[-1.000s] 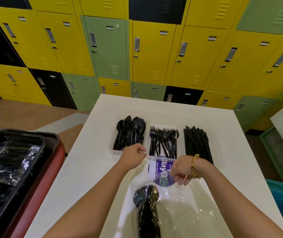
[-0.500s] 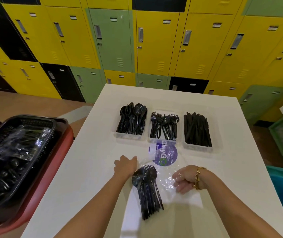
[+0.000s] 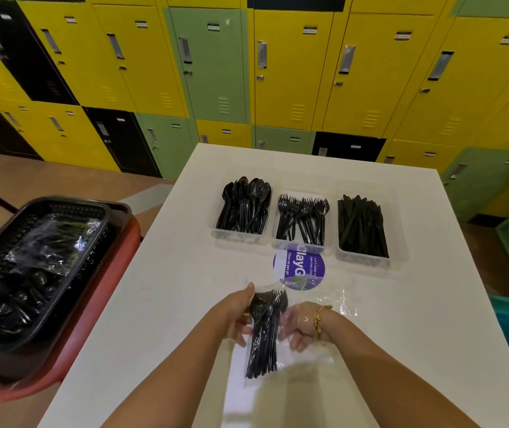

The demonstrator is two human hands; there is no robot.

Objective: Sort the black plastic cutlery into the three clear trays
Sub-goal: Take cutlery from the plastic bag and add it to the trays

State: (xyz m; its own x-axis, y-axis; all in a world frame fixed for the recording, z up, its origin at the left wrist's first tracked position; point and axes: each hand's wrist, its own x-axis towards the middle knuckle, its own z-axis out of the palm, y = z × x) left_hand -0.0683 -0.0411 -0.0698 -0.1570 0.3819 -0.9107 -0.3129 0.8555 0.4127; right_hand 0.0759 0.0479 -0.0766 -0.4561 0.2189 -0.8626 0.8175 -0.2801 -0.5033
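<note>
two hands meet over a bundle of black cutlery (image 3: pixel 262 332) low on the white counter (image 3: pixel 160 298). the left hand (image 3: pixel 237 313) has its fingers (image 3: pixel 241 335) curled round the left side of the bundle, thumb up by the spoon and fork heads, gripping it. the right hand (image 3: pixel 298 324) sits just right of the bundle, seen through a crinkled clear plastic bag (image 3: pixel 318 316); its fingers (image 3: pixel 293 342) bend inward against the plastic beside the cutlery, but whether they actually pinch it cannot be told. a gold bracelet (image 3: pixel 319 319) circles the right wrist.

the bundle's handles point back toward the person, its heads away from the fingers. just beyond the fingertips lies a round purple sticker (image 3: pixel 298 268) on the counter, partly under the plastic. further beyond stand the three clear trays side by side: the spoon tray (image 3: pixel 241 236) ahead and slightly left of the left fingers, the fork tray (image 3: pixel 301 247) straight ahead, the knife tray (image 3: pixel 367 261) ahead and to the right of the right fingers. each holds a heap of black pieces.

well left of the left fingers, off the counter, a black basket (image 3: pixel 71 208) with wrapped cutlery packs sits in a red tray (image 3: pixel 117 270). yellow, green and black lockers (image 3: pixel 293 72) fill the wall behind.
</note>
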